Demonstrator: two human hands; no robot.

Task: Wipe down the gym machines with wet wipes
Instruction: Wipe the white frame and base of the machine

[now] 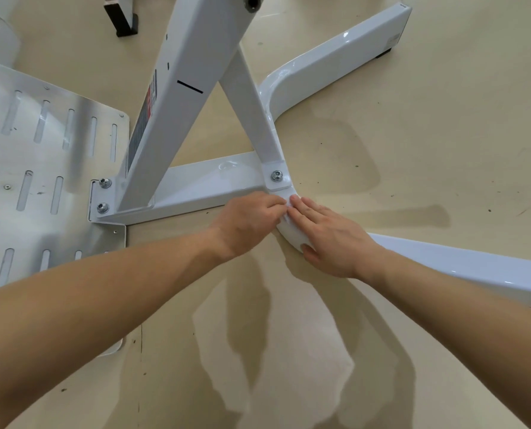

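Left hand [248,222] pinches a crumpled white wipe [285,215] with curled fingers on the glossy curved frame tube [292,236]; right hand [329,239] presses it, fingers flat.

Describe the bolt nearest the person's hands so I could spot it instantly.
Find the white machine frame on the tan floor and follow its low crossbar away from the slotted metal plate. Where the thin slanted strut lands, one bolt sits alone, just above the left hand and right hand working a wipe. The other two bolts sit paired beside the plate.
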